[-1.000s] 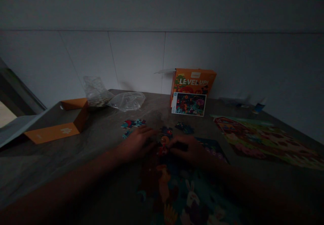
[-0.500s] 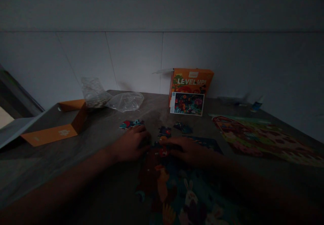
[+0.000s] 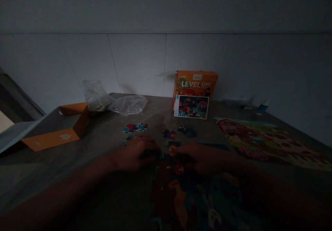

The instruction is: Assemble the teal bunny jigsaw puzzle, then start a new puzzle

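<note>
A partly joined jigsaw puzzle with a rabbit, an orange animal and dark red areas lies on the table before me. My left hand curls its fingers in at the puzzle's upper left edge. From the other side my right hand presses bent fingers onto the puzzle's top part, beside a round orange figure. Dim light hides most fingertips. Just behind my left hand a teal and orange puzzle piece shows. Farther back are joined red and blue pieces, a dark piece and dark teal pieces.
An orange LEVEL UP! box stands at the back, a picture card leaning on it. To the left are an open orange box, a bag of pieces and a plastic bag. Another puzzle and a small bottle are right.
The puzzle has shifted right and toward me, turning slightly, with both hands at it. My left hand has drawn back a little, uncovering the teal and orange piece.
</note>
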Tool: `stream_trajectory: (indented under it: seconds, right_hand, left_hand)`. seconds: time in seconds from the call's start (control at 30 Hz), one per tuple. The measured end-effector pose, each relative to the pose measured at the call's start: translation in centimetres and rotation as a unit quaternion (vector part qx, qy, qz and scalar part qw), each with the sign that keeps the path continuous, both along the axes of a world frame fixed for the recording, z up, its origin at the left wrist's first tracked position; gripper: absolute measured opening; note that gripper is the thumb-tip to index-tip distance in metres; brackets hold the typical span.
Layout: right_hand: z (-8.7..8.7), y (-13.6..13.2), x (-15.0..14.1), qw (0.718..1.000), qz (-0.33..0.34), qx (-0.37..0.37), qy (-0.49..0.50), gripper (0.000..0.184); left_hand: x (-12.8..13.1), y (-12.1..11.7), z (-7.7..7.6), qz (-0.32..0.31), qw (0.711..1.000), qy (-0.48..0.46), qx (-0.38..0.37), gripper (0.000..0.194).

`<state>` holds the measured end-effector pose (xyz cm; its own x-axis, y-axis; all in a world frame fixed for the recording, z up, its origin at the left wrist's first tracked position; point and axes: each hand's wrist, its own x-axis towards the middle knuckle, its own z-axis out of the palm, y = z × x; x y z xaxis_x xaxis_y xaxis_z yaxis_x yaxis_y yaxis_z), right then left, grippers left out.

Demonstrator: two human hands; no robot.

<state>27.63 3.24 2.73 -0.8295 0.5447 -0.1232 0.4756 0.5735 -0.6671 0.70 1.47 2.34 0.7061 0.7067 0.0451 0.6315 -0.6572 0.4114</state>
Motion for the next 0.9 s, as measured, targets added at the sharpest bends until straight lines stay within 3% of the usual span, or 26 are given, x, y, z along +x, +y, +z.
stream_trajectory:
  seconds: [0.13,0.23,0.4,0.6,0.9]
  right_hand:
    - [-1.8,-0.7,-2.0,0.984,-0.107,-0.017,0.142,0.019]
    - [-3.1,-1.2,-3.2,0.964,-0.167,-0.029,0.203,0.027]
    - [-3.6,-1.1,-3.0,0.960,-0.183,-0.020,0.211,0.026]
    - [-4.0,-0.5,-2.5,0.963,-0.188,0.046,0.187,0.019]
    - [-3.5,-0.8,-2.6,0.968,-0.180,0.068,0.159,0.018]
  left_hand:
    - [0.4,0.1,-0.8,0.056,0.996,-0.075,0.010,0.029]
    - [0.7,0.0,-0.8,0.046,0.992,-0.113,-0.035,0.024]
    - [0.3,0.4,-0.9,0.051,0.986,-0.132,-0.093,0.020]
    - [-0.7,0.7,-0.2,0.105,0.990,-0.044,-0.089,0.024]
    - [-1.0,0.3,0.9,0.063,0.997,0.003,-0.050,0.019]
